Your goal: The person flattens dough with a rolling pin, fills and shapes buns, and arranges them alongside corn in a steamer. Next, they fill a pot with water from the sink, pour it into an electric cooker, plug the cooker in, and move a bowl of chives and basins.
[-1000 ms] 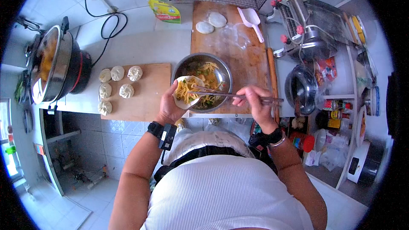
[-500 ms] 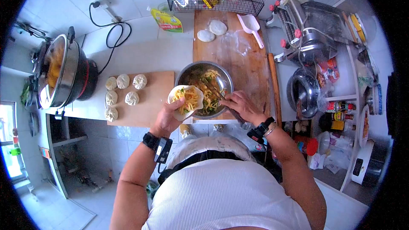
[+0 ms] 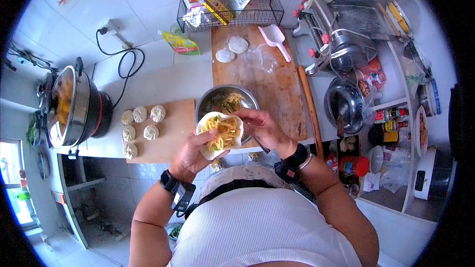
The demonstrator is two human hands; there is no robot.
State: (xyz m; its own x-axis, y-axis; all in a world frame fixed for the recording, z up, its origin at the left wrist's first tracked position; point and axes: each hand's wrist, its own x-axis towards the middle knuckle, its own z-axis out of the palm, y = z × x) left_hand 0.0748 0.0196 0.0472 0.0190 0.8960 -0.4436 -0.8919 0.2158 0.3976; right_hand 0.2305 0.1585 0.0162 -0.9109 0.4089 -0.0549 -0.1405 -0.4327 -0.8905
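Note:
My left hand (image 3: 195,151) cups a round dough wrapper (image 3: 203,127), its thumb resting on the filling (image 3: 222,133) of yellow strips with green and red bits. At the wrapper's right edge, my right hand (image 3: 267,131) has its thumb and fingers closed on the dough rim. Below that hand a dark utensil handle (image 3: 262,145) sticks out; its other end is hidden. Behind both hands stands a steel mixing bowl (image 3: 202,103) with more filling inside. Several pleated buns (image 3: 151,132) sit on a light board (image 3: 173,143) to the left.
A wooden board (image 3: 282,89) bears two dough rounds (image 3: 238,45), a white scoop (image 3: 273,37) and flour. A rolling pin (image 3: 310,111) lies along its right side, near a dough-rolling machine (image 3: 341,34). At far left stands an electric pot (image 3: 81,104); a wire basket (image 3: 232,17) is behind.
My right hand has left the bowl's filling and come to the wrapper's edge. The filled wrapper has moved slightly right and nearer to me. The camera view has shifted.

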